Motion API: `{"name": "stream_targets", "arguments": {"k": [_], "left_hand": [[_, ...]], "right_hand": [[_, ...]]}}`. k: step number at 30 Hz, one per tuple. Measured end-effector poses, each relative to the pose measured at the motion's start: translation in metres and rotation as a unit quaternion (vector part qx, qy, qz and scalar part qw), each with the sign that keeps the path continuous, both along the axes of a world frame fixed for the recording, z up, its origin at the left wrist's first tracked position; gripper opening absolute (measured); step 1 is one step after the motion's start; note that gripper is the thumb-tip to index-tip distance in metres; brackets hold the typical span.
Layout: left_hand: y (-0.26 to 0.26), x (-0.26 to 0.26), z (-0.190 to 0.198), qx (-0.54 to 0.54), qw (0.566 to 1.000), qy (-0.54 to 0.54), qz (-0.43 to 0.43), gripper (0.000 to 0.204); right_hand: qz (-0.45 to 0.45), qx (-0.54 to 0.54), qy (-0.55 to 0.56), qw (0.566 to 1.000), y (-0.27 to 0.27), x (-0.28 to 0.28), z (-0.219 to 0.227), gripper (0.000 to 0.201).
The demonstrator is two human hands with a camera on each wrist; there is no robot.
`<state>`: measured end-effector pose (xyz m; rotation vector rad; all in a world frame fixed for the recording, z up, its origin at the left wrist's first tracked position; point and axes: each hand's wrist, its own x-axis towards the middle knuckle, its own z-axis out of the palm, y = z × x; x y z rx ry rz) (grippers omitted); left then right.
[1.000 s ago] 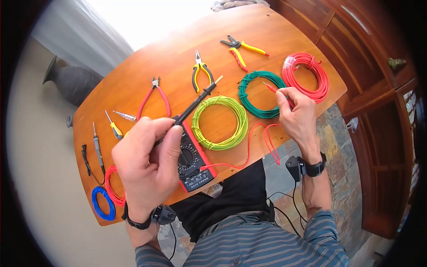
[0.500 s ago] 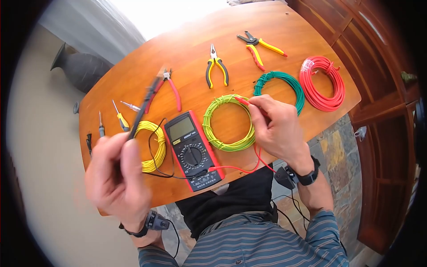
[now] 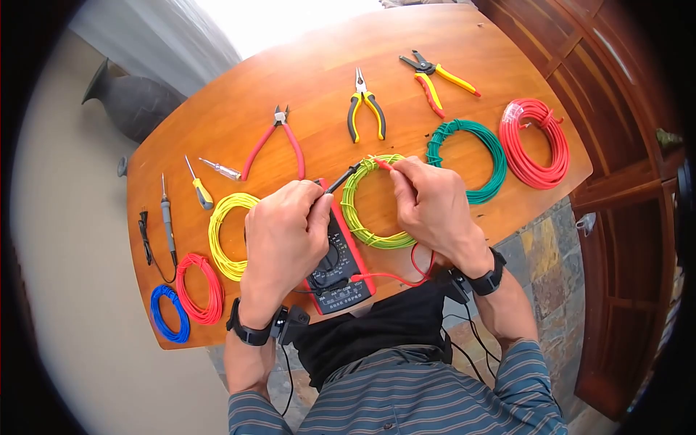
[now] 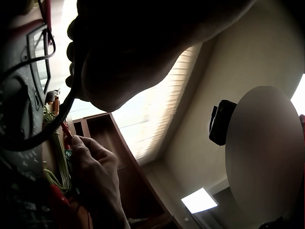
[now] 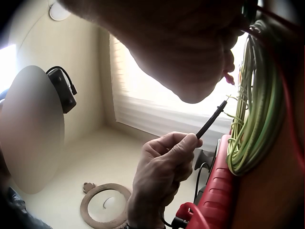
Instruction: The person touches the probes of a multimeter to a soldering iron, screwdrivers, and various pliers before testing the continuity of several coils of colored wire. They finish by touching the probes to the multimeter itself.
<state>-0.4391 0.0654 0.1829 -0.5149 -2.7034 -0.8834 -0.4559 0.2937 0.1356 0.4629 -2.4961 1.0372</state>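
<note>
My left hand (image 3: 286,235) pinches a black test probe (image 3: 341,179) between thumb and fingers, its tip angled up and to the right. In my right hand (image 3: 438,210) is a red test probe (image 3: 383,164), pointing left. The two tips come close together over the upper edge of a yellow-green wire coil (image 3: 353,225). Under the left hand lies a red-and-black multimeter (image 3: 342,272), its screen mostly covered by that hand. A red lead (image 3: 391,275) runs from it toward the right hand. The right wrist view shows the black probe (image 5: 209,121) near the coil's wire.
Diagonal cutters (image 3: 278,138), long-nose pliers (image 3: 357,109) and wire strippers (image 3: 428,72) lie along the back. Green (image 3: 500,159) and red (image 3: 562,156) coils sit right. On the left are a yellow coil (image 3: 217,232), a soldering iron (image 3: 167,221), a screwdriver (image 3: 202,193) and smaller coils.
My left hand swung left, then came right and down with the black probe, over the multimeter. My right hand moved left from the green coil to the yellow-green one, bringing the probe tips together.
</note>
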Motion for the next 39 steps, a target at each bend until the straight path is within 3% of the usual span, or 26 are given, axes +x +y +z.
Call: {"name": "stream_targets", "arguments": {"k": [7,10,15,19,21,24,27,31,33,39], "left_hand": [[-0.002,0.009,0.01,0.04,0.998,-0.039,-0.008,0.012],[-0.002,0.007,0.008,0.026,0.999,-0.024,-0.019,0.011],[-0.002,0.007,0.004,-0.055,0.998,0.017,0.037,0.011],[-0.006,0.01,0.009,-0.009,1.0,-0.025,-0.016,0.009],[-0.007,0.009,0.008,-0.017,0.999,-0.027,-0.024,0.01],[-0.006,0.007,0.004,-0.065,0.998,0.0,0.024,0.011],[-0.007,0.01,0.003,-0.049,0.999,-0.006,0.013,0.012],[-0.008,0.01,0.005,-0.032,0.999,-0.016,-0.009,0.012],[-0.008,0.009,0.003,-0.072,0.997,0.004,0.027,0.012],[-0.01,0.014,0.002,-0.052,0.998,-0.012,0.015,0.012]], "right_hand": [[0.021,0.012,-0.016,1.0,-0.007,0.0,-0.002,0.01],[0.019,-0.024,0.03,0.999,-0.01,-0.001,-0.007,0.009],[0.019,-0.017,0.025,0.999,-0.009,-0.001,-0.006,0.01],[0.018,-0.066,0.053,0.996,-0.012,-0.002,-0.003,0.01],[0.028,-0.005,0.012,1.0,-0.01,-0.001,-0.003,0.008],[0.019,-0.012,0.016,1.0,-0.014,0.0,-0.004,0.006],[0.011,-0.059,0.05,0.997,-0.017,0.0,-0.002,0.006],[0.013,-0.039,0.039,0.998,-0.016,0.001,-0.001,0.005],[0.007,-0.011,0.013,1.0,-0.015,0.002,-0.003,0.005],[-0.005,-0.041,0.049,0.998,-0.02,0.003,0.001,0.008]]}}
